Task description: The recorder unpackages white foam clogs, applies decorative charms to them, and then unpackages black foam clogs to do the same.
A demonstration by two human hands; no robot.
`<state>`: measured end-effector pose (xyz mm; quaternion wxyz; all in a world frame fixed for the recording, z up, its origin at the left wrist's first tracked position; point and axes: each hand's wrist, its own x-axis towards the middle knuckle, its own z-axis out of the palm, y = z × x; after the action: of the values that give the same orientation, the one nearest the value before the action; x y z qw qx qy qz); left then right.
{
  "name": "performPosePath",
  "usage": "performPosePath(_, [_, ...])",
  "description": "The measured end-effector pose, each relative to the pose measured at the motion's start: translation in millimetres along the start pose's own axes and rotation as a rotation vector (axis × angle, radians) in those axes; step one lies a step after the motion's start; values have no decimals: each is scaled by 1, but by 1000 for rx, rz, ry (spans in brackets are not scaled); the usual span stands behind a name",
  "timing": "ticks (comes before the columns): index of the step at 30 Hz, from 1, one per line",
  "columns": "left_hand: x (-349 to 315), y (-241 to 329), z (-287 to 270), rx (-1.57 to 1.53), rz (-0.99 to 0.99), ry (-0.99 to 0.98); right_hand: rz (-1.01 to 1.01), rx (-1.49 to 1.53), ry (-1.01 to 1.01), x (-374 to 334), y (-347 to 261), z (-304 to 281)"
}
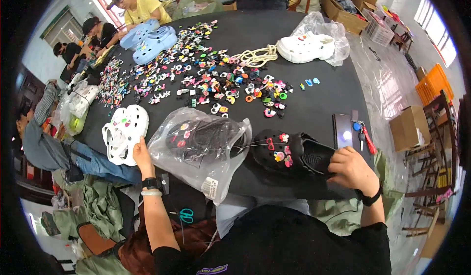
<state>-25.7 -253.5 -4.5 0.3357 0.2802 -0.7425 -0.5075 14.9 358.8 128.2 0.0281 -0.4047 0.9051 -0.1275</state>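
My left hand [143, 158] is closed at the near right edge of a white clog [132, 123], which has small charms on its top and lies against a second white one. Just right of that hand is a clear plastic bag [216, 169] with a black clog [184, 138] inside, charms showing through the film. Beside the bag sits another black clog [265, 152] with colourful charms on its toe. Its heel end is gripped by my right hand [352, 169], whose fingers curl over the rim. A thin pale string joins the two black clogs.
Heaps of small colourful charms [201, 78] cover the middle of the black table [314, 113]. Beyond lie blue clogs [154, 46], a coiled cord [257, 56] and a white clog [306, 47] on plastic. A phone [342, 131] and keys [362, 137] lie right. Other people sit around the left side.
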Motion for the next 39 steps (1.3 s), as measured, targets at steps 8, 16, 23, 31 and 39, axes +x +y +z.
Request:
performPosePath(8, [14,-1,-21,427,329,-203,-108,301,259,50,-52,-37])
performPosePath(16, [28,38,33,379,-185,-750,-251,-135,231,168,-81,69])
performPosePath(23, [9,11,48,80,-242,-918,-184,-43,416,193,-83,76])
performPosePath(31, [14,73,44,-410,-161,-334,-247,-108,371,199,-62,48])
performPosePath(39, [53,74,-25,-189,118,-175,-170,-136,478,167,-30,-25])
